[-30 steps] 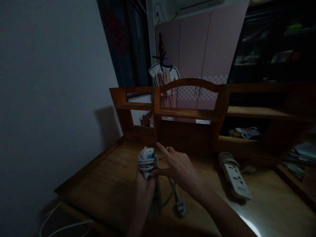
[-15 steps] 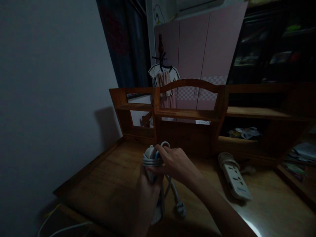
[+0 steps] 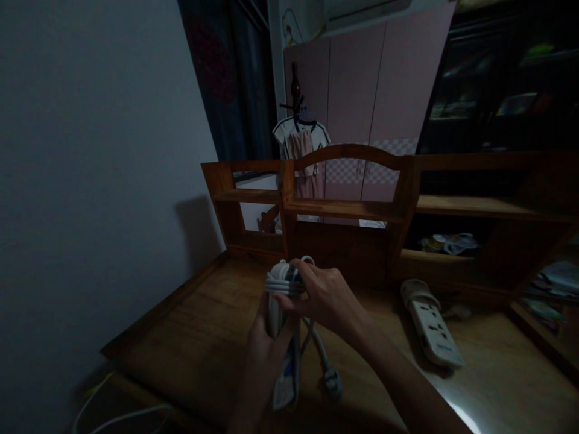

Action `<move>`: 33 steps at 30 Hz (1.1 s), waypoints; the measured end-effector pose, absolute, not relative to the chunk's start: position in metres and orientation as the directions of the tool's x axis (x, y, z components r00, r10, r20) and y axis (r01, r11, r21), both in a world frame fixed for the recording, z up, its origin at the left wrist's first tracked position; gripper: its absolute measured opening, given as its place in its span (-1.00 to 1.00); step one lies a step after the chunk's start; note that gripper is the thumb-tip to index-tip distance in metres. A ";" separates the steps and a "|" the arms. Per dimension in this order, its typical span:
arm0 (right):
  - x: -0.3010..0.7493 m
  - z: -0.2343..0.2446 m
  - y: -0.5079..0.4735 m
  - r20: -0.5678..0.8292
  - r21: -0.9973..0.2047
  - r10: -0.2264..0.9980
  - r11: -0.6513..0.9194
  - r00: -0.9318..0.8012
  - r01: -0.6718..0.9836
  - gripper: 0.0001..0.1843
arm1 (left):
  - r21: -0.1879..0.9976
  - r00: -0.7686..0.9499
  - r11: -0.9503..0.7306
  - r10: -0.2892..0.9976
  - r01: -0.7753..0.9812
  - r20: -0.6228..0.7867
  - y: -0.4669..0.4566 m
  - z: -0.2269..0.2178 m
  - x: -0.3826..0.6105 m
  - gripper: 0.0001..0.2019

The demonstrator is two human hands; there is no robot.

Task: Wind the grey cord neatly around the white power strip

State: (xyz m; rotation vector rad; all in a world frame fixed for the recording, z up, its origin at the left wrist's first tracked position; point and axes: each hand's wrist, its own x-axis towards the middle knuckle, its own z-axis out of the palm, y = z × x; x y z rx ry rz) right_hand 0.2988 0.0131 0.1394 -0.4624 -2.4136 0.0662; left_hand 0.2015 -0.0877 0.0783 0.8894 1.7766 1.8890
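Observation:
A white power strip (image 3: pixel 284 392) stands tilted over the desk, its cord (image 3: pixel 284 287) wound in several turns round the upper end. My left hand (image 3: pixel 266 343) is closed around the strip's middle, below the windings. At the top, my right hand (image 3: pixel 319 292) pinches the wound cord, its thumb on the near side and fingers over the end. A small loop of cord sticks up behind those fingers. From the strip a loose length hangs to the right, ending in a plug (image 3: pixel 332 383) close to the desk top.
Another power strip (image 3: pixel 435 331), its cord wrapped at the far end, lies on the wooden desk (image 3: pixel 194 331) to the right. Behind is a wooden shelf unit (image 3: pixel 344 208) with a plastic bag (image 3: pixel 459 243) in its right compartment. A wall (image 3: pixel 113 181) borders the left side.
Both hands and the power strip have shifted slightly to the right. The left hand's hold has loosened a little, showing more of the strip. The other strip has stayed put.

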 end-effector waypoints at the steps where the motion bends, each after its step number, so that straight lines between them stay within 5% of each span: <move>1: 0.299 0.140 0.013 0.621 -0.177 0.354 0.932 -0.700 0.315 -0.45 | 0.986 -0.712 -0.143 0.684 0.086 0.161 -0.089 0.082 0.203 -0.39; 8: 0.300 0.142 0.013 0.632 -0.262 0.386 0.923 -0.672 0.283 -0.44 | 0.982 -0.628 -0.098 0.778 -0.160 -0.025 -0.096 0.094 0.211 -0.16; 14: 0.300 0.142 0.013 0.600 -0.384 0.395 0.905 -0.696 0.183 -0.44 | 0.981 -0.679 -0.110 0.734 -0.162 -0.030 -0.094 0.078 0.213 -0.39; 20: 0.305 0.146 0.027 0.604 -0.540 0.449 0.838 -0.659 0.076 -0.47 | 0.926 -0.668 -0.121 0.726 -0.357 -0.162 -0.098 0.072 0.198 -0.44; 25: 0.321 0.153 0.040 0.528 -0.546 0.531 0.810 -0.663 0.214 -0.70 | 0.914 -0.721 -0.168 0.673 -0.368 -0.166 -0.101 0.075 0.178 -0.39; 28: 0.330 0.143 0.049 0.358 -0.474 0.519 0.817 -0.776 0.328 -0.78 | 0.918 -0.719 -0.183 0.680 -0.353 -0.141 -0.104 0.078 0.176 -0.38; 31: 0.333 0.131 0.054 0.198 -0.394 0.462 0.845 -0.865 0.361 -0.48 | 0.945 -0.713 -0.145 0.692 -0.292 -0.114 -0.108 0.082 0.184 -0.36; 33: 0.333 0.132 0.051 0.222 -0.362 0.403 0.880 -0.888 0.309 -0.14 | 0.963 -0.700 -0.103 0.707 -0.247 -0.104 -0.110 0.083 0.190 -0.35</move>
